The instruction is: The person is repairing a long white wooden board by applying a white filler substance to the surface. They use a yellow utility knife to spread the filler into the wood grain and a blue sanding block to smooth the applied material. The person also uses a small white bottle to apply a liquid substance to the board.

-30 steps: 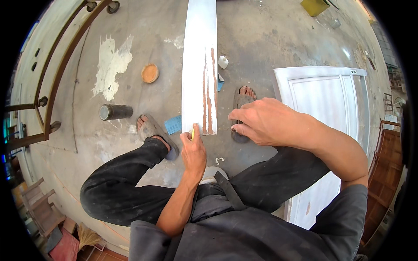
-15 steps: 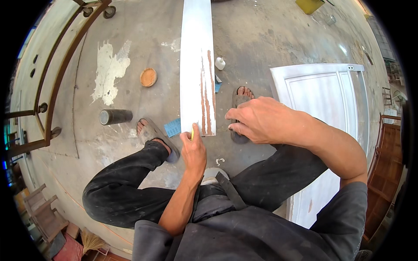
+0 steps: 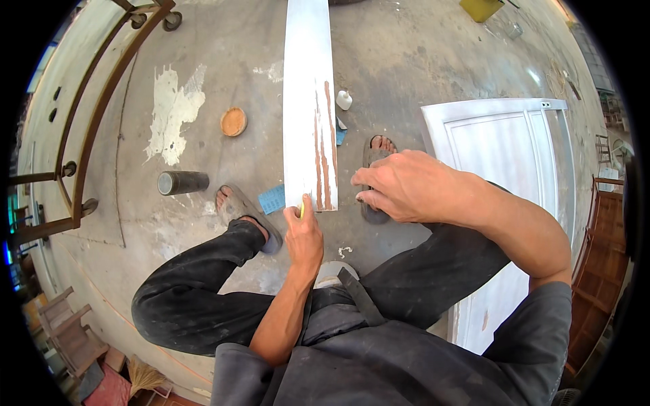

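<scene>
A long white board (image 3: 308,61) stretches away above the floor (image 3: 230,40), brown streaks running up the right side of its near end. The left hand (image 3: 304,237) is at the board's near left corner, fingers curled closed around a small yellow tool (image 3: 302,209), with its thumb extended along it. The right hand (image 3: 403,186) hangs apart from the board's right edge, over the right sandal (image 3: 372,211); its fingers are half curled, thumb and forefinger slightly apart, and I cannot tell whether it holds anything. Blue sandpaper (image 3: 272,199) lies beside the board's left edge; a small white bottle (image 3: 344,100) stands just beyond its right edge.
</scene>
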Tool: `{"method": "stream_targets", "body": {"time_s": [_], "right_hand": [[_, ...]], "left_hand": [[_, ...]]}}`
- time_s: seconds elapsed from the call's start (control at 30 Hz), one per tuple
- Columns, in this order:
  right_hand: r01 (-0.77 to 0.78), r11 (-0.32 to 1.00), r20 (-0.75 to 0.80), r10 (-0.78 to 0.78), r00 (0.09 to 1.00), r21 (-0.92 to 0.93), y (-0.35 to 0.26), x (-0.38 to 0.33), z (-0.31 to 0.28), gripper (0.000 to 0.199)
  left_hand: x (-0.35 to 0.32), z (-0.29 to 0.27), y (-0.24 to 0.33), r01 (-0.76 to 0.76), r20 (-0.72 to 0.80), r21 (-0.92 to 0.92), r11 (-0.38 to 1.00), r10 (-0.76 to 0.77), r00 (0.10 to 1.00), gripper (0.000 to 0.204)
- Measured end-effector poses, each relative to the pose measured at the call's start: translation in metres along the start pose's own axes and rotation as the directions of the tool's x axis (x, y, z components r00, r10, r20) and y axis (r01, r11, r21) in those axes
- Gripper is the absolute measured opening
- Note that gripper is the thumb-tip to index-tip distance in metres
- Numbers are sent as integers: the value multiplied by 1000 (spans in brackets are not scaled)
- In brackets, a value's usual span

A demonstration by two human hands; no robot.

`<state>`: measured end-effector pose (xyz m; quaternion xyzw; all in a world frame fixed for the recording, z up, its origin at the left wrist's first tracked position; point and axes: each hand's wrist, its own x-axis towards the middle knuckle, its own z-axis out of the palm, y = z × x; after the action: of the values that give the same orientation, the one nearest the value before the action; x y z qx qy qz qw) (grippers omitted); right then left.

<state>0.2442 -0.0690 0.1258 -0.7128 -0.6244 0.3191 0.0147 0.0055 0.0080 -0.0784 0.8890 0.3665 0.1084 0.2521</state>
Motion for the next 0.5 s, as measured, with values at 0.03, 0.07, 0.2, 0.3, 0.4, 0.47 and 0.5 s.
{"method": "stream_targets", "body": {"time_s": [0.03,0.07,0.2,0.3,0.4,0.47,0.5], "right_hand": [[4,1000,0,-4,1000,2,0,1,2,25],[-6,1000,-25,6,1000,16,1,0,2,25],[-36,997,-135,44,990,61,11,-1,17,28],[-47,991,-202,71,977,123,11,4,42,37],[-21,978,-235,71,969,208,-12,7,76,55],[-37,940,-243,126,962,340,-29,16,102,64],[-51,912,-286,180,941,408,-37,22,120,62]], "left_hand": [[1,-1,-1,3,3,-3,1000,-3,1000,43],[4,-2,2,5,-41,-84,996,-8,999,39],[17,-27,32,322,141,-580,748,-298,944,29],[34,-35,46,478,330,-804,354,-404,853,24],[39,-38,40,540,437,-825,165,-418,796,23],[41,-33,39,624,559,-779,66,-379,738,22],[42,-29,34,648,596,-761,39,-352,721,24]]}}
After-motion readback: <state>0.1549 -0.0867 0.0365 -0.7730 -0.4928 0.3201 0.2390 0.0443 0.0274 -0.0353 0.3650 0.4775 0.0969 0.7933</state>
